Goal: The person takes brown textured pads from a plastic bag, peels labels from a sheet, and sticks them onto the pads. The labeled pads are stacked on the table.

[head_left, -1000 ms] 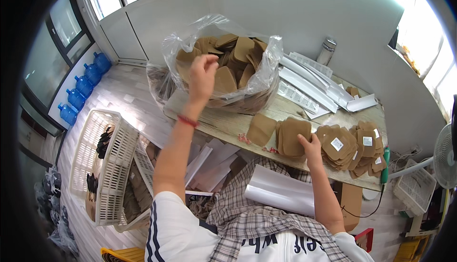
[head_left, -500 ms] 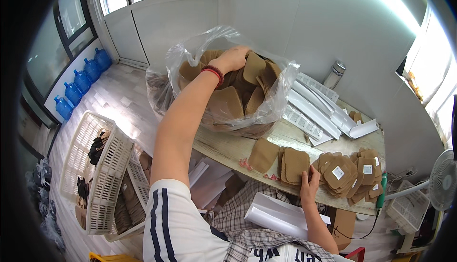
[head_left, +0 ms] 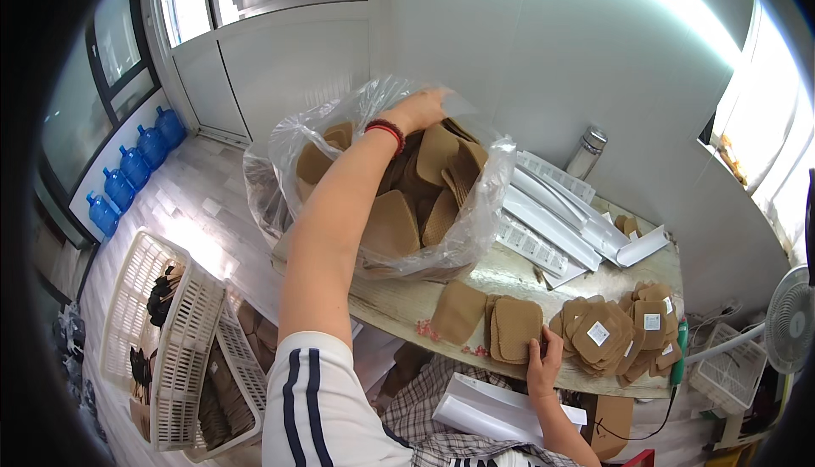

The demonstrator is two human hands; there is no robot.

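My left hand (head_left: 419,110) reaches over the far side of a clear plastic bag (head_left: 486,233) full of thin brown rounded-square pads (head_left: 392,222). Its fingertips are hidden, so I cannot tell whether it grips a pad. On the table, my right hand (head_left: 544,367) lies at the right edge of a small stack of brown pads (head_left: 517,329). The thumb touches the stack's edge, and the fingers stretch out beside it, apart from the thumb. A single brown pad (head_left: 458,313) lies left of this stack. To the right are piled brown pads with white labels (head_left: 601,331).
White folded sheets (head_left: 553,216) and a clear flask (head_left: 587,153) stand behind the stacks. A green-handled tool (head_left: 679,352) hangs at the table's right edge, near a fan (head_left: 787,318). White plastic baskets (head_left: 182,357) stand at left, with blue water bottles (head_left: 136,167) along the wall.
The view has shifted, so the table sits lower and slightly left in the picture. My left hand is now nearer the bag's far rim. My right hand stays by the small stack.
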